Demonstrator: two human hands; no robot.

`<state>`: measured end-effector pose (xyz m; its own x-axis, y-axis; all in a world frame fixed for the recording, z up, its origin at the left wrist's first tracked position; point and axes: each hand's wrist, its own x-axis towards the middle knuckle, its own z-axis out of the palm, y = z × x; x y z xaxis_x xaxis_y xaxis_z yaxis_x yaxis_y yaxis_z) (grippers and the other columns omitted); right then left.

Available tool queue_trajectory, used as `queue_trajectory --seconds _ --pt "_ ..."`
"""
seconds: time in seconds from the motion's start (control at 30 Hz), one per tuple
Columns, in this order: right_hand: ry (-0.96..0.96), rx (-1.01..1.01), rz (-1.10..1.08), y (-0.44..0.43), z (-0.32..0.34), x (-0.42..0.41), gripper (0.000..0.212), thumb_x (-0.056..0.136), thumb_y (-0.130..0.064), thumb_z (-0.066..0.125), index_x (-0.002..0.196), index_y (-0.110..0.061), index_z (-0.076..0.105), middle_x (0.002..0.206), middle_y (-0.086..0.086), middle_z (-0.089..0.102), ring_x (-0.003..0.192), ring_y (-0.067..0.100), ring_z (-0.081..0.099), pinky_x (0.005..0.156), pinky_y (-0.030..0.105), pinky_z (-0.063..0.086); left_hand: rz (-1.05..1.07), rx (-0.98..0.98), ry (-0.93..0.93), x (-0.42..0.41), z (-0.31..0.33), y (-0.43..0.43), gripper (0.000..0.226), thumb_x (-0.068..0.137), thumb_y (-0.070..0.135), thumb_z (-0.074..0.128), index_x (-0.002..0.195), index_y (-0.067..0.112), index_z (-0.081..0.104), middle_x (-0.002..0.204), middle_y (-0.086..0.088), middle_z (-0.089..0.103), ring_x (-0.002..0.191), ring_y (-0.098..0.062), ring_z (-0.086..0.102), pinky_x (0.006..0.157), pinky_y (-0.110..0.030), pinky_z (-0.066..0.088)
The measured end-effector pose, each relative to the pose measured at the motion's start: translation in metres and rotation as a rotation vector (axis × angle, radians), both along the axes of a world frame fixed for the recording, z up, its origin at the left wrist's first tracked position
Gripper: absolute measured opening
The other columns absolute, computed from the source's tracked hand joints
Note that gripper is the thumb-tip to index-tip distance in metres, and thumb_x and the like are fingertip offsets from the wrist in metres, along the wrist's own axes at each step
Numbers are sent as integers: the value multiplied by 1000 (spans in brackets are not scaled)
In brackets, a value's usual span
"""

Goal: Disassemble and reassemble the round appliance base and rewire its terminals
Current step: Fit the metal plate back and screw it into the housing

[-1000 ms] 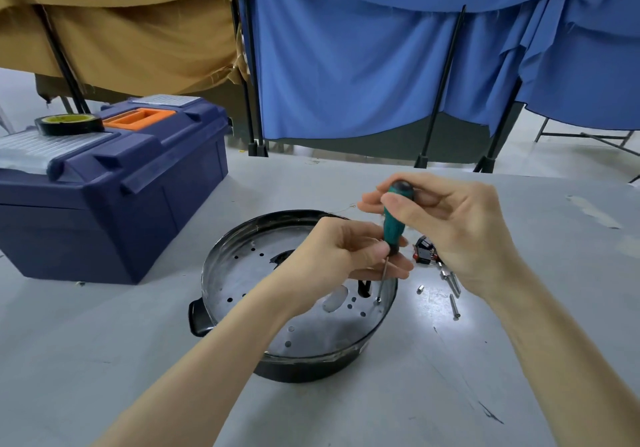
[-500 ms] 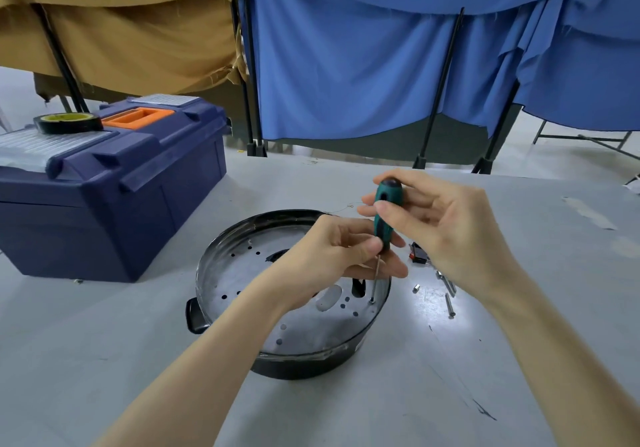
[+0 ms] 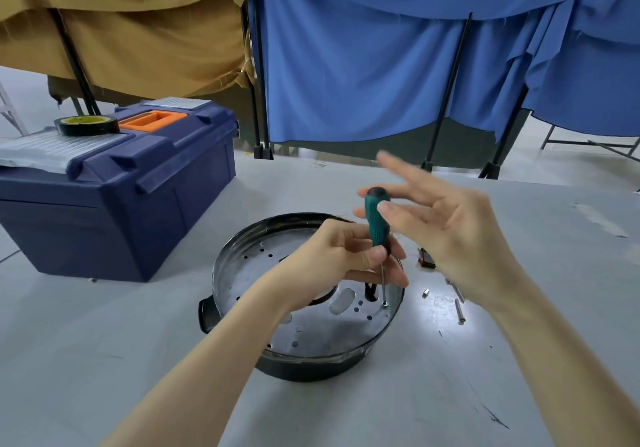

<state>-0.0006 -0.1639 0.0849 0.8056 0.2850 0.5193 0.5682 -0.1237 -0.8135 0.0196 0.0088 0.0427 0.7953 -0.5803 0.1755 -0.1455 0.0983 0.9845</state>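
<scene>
Centre-low on the grey table (image 3: 104, 342) sits the round appliance base (image 3: 311, 367), open side up. Green screwdriver (image 3: 377, 218) stands upright inside it, tip on a screw (image 3: 385, 303) by the right rim. Left hand (image 3: 339, 256) pinches the lower handle; right hand (image 3: 457, 238) splays its fingers wide, thumb tip touching the handle. Loose screws (image 3: 459, 311) lie just right; blue toolbox (image 3: 121, 204) upper left.

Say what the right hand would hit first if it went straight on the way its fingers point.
Likely the screwdriver handle, just ahead of the right hand; depth is unclear.
</scene>
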Motion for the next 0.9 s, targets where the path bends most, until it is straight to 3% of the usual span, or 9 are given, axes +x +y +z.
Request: queue_trajectory --seconds 0.13,0.23,0.37,0.47,0.57,0.63,0.73,0.8,0.9 --pt "-60 6 4 8 -1 -1 22 90 -11 66 112 -11 69 98 -1 76 91 12 74 62 11 53 10 14 -5 -2 -4 4 20 101 5 49 113 -1 64 102 -21 72 103 -31 69 98 -41 52" --pt "-37 44 39 11 -2 0 21 85 -18 68 105 -13 64 97 -1 69 89 20 74 68 28 60 22 104 -33 -4 -7 6 28 100 10 54 126 6 61 118 -12 70 116 -20 64 106 -37 46" --pt "-83 33 9 9 -2 4 21 85 -11 69 102 -7 58 87 -7 61 83 25 75 65 35 61 -1 481 -224 -3 -12 0 53 93 21 66 142 23 49 145 14 50 129 -1 47 104 -19 39" --pt "-116 -31 -39 4 1 5 26 85 -10 70 109 -7 62 84 -6 56 81 23 75 67 35 62 -49 729 -366 1 -15 0 70 88 29 72 149 33 37 157 25 21 145 3 15 121 -34 17" --pt "-177 -111 -95 1 7 6 27 81 -16 73 105 -5 69 85 1 51 78 20 75 70 37 62 -68 825 -342 6 -15 10 84 84 31 75 150 41 25 129 60 -1 137 17 -7 122 -43 -6" --pt "-205 -151 -131 1 10 7 23 78 -23 75 91 -5 68 82 1 53 72 20 74 68 40 61 -78 833 -364 8 -15 15 88 82 31 77 151 41 22 115 66 -4 127 28 -9 120 -36 -10" --pt "-229 -191 -207 1 5 11 24 82 -16 76 78 -5 56 70 2 54 60 15 72 54 38 58 -74 827 -377 9 -13 10 89 78 20 81 150 34 31 139 51 3 119 38 -4 109 -13 -1" --pt "-357 -224 -342 0 -1 14 26 85 -8 74 72 -1 53 64 10 51 52 12 64 48 30 51 -4 782 -368 7 -16 5 86 74 12 82 147 31 40 156 25 20 138 16 12 113 -16 13" --pt "-559 -305 -600 1 -7 17 29 84 -8 68 62 3 53 55 12 47 51 25 43 49 35 37 85 684 -363 3 -22 2 72 67 4 84 130 29 58 133 16 42 119 6 42 99 -13 37"
